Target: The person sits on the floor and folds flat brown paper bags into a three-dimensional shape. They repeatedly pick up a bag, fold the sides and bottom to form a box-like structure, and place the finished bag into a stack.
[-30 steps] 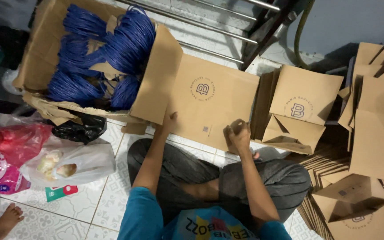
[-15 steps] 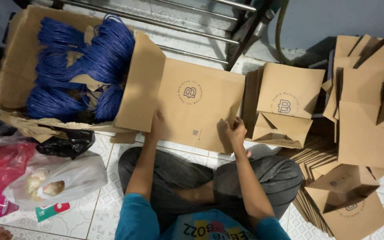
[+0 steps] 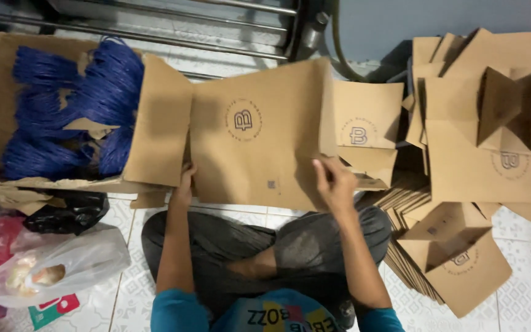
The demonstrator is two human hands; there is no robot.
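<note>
A flat brown cardboard box blank (image 3: 259,132) with a round printed mark lies on the floor in front of my crossed legs. My left hand (image 3: 184,184) grips its lower left edge. My right hand (image 3: 334,179) rests on its lower right part, fingers bent against the cardboard. Next to it on the right sits a partly folded brown box (image 3: 364,126).
A big open carton (image 3: 158,117) at the left holds bundles of blue cord (image 3: 72,107). Stacks of flat and folded brown boxes (image 3: 493,135) fill the right side. Plastic bags (image 3: 50,267) lie at lower left. A metal rail (image 3: 173,40) runs along the back.
My view has come closer and shifted right. My right hand opened from a closed fist and moved onto the blank's lower right; the left hand stays at its left edge.
</note>
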